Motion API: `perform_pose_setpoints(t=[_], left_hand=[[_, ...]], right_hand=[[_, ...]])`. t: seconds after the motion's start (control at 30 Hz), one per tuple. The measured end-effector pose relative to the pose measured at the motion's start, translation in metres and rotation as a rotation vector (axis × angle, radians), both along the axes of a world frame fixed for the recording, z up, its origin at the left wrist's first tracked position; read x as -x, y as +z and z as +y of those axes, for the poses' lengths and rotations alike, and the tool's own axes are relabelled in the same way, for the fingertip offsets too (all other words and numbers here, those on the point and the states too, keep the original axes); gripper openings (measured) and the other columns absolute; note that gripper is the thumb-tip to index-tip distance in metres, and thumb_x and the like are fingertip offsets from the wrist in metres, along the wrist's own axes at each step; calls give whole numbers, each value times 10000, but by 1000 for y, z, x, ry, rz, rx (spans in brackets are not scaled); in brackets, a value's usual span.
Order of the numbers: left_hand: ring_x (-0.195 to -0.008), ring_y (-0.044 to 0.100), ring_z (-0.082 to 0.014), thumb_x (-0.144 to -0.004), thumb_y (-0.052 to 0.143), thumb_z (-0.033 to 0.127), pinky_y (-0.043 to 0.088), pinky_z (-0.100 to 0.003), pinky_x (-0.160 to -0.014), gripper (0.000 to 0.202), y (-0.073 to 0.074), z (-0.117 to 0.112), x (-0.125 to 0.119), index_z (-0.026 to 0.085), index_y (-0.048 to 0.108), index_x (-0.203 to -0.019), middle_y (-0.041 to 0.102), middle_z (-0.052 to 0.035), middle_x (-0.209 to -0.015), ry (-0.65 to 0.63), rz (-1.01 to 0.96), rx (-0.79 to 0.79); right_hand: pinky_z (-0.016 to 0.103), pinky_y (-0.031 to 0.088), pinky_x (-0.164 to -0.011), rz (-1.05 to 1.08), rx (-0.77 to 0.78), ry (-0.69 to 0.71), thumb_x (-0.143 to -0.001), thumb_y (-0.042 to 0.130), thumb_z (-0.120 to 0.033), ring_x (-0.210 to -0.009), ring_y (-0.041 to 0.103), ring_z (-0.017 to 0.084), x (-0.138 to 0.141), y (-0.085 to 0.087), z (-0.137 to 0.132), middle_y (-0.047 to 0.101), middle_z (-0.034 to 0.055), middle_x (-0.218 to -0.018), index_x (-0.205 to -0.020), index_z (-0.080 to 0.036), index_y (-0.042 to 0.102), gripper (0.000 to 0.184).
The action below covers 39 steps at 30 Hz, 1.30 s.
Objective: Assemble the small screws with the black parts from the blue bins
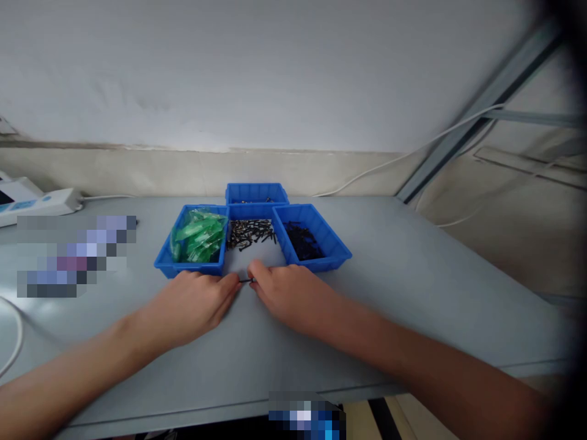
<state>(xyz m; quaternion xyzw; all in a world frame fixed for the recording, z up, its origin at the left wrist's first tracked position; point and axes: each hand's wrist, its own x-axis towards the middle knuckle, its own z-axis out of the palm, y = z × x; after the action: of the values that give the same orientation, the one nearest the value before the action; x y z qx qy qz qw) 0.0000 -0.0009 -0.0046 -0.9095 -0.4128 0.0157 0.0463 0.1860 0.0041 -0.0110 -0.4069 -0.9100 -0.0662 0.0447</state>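
Note:
Between my fingertips, just in front of the bins, is a thin dark screw (246,280). My left hand (197,302) pinches one end and my right hand (291,296) pinches the other. Beyond them a loose pile of dark screws (251,232) lies on the table. A blue bin with green plastic bags (202,235) stands to the left of the pile. On its right is a blue bin (328,241) partly filled with small black pieces (301,240). Behind the pile sits another blue bin (257,190) with small pieces hard to make out.
The grey table (394,275) backs onto a wall. A white device (41,205) sits at the far left, near a blurred-out object (77,256). A white cable (380,164) runs past a metal frame (458,134) on the right. Another white cable (18,333) curls at the left edge.

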Motion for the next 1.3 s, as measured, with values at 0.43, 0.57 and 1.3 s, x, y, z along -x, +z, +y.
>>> perform_pose_setpoints(t=[0.43,0.57,1.3], left_hand=[[-518,580,-169,-909,263,268,333,-245,-441,296,1,0,-1,175,517,-791,592,-18,-588,24,13,19],[-522,583,-163,-911,256,279,329,-241,-443,312,2,0,-2,168,519,-786,589,-19,-582,20,9,19],[-548,589,-177,-906,272,308,322,-269,-468,297,2,0,-1,199,517,-780,586,5,-602,28,13,31]], right_hand=[[277,149,-412,20,33,-29,-876,345,-240,-502,554,145,1,0,0,604,11,-637,-998,-161,402,157],[283,123,-407,22,3,3,-871,352,-197,-471,536,136,-1,-1,0,588,-6,-608,-934,-173,417,94],[281,174,-434,22,8,22,-876,346,-203,-502,523,135,0,0,0,608,14,-663,-906,-164,471,134]])
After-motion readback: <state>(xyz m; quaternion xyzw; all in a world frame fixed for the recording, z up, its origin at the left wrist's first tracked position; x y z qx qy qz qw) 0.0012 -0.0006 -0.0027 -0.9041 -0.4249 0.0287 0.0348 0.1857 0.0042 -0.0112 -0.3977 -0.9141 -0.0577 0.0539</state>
